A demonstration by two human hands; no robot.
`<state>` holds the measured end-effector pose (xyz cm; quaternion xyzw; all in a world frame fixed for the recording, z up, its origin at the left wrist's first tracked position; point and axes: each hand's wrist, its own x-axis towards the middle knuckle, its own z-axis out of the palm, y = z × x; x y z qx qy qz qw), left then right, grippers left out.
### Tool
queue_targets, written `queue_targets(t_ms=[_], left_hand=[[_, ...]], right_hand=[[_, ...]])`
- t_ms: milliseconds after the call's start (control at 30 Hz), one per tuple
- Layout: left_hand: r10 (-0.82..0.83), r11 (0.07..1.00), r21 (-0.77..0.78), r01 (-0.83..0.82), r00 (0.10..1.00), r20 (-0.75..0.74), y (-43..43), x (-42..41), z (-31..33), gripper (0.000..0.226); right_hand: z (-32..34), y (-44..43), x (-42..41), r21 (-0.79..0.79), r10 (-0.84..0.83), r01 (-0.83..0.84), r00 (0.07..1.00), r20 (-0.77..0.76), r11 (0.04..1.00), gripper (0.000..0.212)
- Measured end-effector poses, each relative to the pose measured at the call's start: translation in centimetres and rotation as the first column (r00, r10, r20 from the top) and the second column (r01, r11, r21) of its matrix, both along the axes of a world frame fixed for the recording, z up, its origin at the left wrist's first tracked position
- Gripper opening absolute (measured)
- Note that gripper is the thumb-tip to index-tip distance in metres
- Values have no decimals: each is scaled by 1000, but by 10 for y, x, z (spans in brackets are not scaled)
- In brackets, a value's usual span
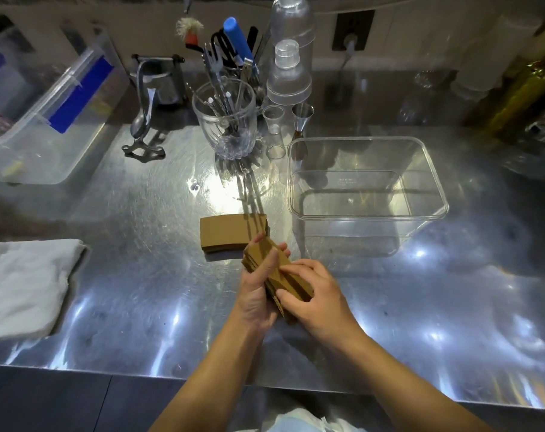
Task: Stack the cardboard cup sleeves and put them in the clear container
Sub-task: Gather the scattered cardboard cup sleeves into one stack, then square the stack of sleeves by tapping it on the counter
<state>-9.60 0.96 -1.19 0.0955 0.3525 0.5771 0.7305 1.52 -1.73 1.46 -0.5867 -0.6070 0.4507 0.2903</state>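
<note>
A stack of brown cardboard cup sleeves (283, 275) is held above the steel counter between both hands. My left hand (258, 291) grips its left side with the thumb over the top. My right hand (314, 294) presses on the stack's near right end with its fingertips. A second pile of flat sleeves (227, 233) lies on the counter just beyond my hands. The clear container (433, 169) stands empty to the right of that pile.
A glass jar of utensils (224, 120), small measuring cups (274, 120), a jigger (302, 118) and plastic bottles (291, 73) stand behind. A clear bin (21, 169) sits far left, a folded white cloth (27, 285) near left. The counter's front edge (109, 369) is close.
</note>
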Motion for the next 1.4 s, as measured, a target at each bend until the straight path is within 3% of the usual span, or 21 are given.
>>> queue_targets(t_ms=[100, 200, 300, 333, 400, 500, 633, 733, 900, 1100, 1233, 1400], left_hand=[[-5, 1000, -10, 5, 999, -38, -1, 2, -5, 65], [11, 998, -61, -11, 1000, -1, 0, 6, -3, 60], [1, 998, -61, -4, 999, -41, 1, 9, -1, 49], [-11, 998, -60, 7, 998, -68, 1, 9, 0, 48], [-19, 999, -41, 12, 984, -179, 2, 9, 3, 50], [35, 999, 46, -18, 914, -404, 3, 3, 1, 57], [42, 997, 78, -6, 882, -469, 1, -2, -8, 43], [46, 997, 80, 2, 799, -600, 1, 6, -13, 33], [49, 996, 90, 29, 658, -752, 8, 14, -20, 22], [73, 993, 114, 27, 619, -782, 9, 14, -20, 32], [50, 999, 37, -35, 571, -820, 14, 5, -14, 38], [96, 995, 59, -75, 790, -606, 13, -17, 10, 30]], right_hand=[[-3, -2, 7, -21, 17, -18, 999, -43, 1000, 34], [-11, -2, 13, -95, -129, 123, 990, -52, 988, 44], [-14, 0, 18, -420, -374, 201, 844, -384, 885, 42], [-14, 1, 20, -441, -403, 194, 799, -447, 876, 33], [-15, 2, 26, -339, -362, 228, 835, -415, 913, 17], [-16, 7, 34, -83, -288, 277, 938, -192, 957, 19], [-22, 9, 42, 140, -180, 183, 983, -38, 973, 29], [-30, 7, 40, 102, -147, 156, 985, -87, 983, 25], [-30, 12, 34, -133, -282, 248, 867, -411, 959, 18], [-32, 16, 32, -122, -280, 253, 891, -358, 960, 9], [-33, 12, 28, -53, -85, 73, 957, -276, 996, 37], [-22, 24, 8, -20, -131, 130, 952, -275, 991, 34]])
